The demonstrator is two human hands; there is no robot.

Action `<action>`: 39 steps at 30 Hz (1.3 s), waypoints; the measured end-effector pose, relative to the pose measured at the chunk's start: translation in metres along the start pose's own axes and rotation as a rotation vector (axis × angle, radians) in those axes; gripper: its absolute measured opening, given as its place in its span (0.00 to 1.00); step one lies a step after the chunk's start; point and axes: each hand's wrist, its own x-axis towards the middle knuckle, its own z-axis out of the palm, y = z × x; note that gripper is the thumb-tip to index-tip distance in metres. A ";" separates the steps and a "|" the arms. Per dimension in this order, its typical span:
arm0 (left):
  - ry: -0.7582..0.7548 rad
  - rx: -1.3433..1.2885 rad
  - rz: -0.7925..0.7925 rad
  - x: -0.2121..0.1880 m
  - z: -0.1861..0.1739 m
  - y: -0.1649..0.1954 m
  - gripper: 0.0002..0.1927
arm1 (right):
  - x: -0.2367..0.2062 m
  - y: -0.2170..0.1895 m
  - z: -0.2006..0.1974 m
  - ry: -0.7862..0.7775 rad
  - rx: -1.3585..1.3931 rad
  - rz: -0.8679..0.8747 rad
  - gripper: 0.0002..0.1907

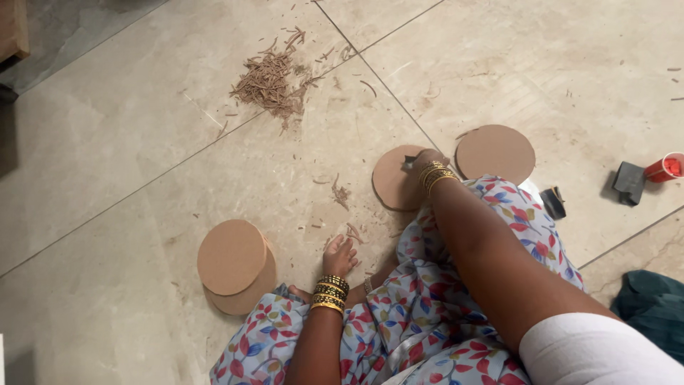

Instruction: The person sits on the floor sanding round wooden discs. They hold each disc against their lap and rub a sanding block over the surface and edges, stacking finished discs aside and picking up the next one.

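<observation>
Right hand (425,161) presses a small dark tool, grip closed, onto the cardboard disc (394,180); keep strokes flat. Left hand (340,257), near the disc, fingers loosely spread on floor shavings (352,232).

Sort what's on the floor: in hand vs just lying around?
In hand: right hand on cardboard disc; left hand by small shavings.
Lying about: second disc, disc stack, shavings pile, red cup, dark cloth.

The polished beige marble-tile floor (142,164) carries a heap of brown wood shavings (271,80), a stack of round brown fibreboard discs (235,265), two single brown discs (396,187) (495,152), a small dark block (629,182) and a red plastic cup (666,167) on its side.
</observation>
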 end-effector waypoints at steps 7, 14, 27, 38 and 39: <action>-0.001 0.064 0.125 0.014 -0.004 0.004 0.37 | -0.006 -0.019 0.032 -0.078 0.096 -0.106 0.24; -0.026 0.186 0.247 0.017 -0.009 0.013 0.39 | -0.015 -0.036 0.066 -0.173 0.346 -0.424 0.16; -0.085 -0.074 0.364 -0.012 -0.026 0.013 0.42 | -0.063 -0.028 0.055 0.140 0.858 -0.417 0.14; 0.111 -0.311 0.459 -0.050 -0.027 0.035 0.38 | -0.015 0.084 -0.059 -0.008 0.377 -0.481 0.28; 0.075 -0.273 0.571 -0.051 -0.028 0.035 0.36 | -0.010 0.108 -0.071 0.016 0.270 -0.275 0.34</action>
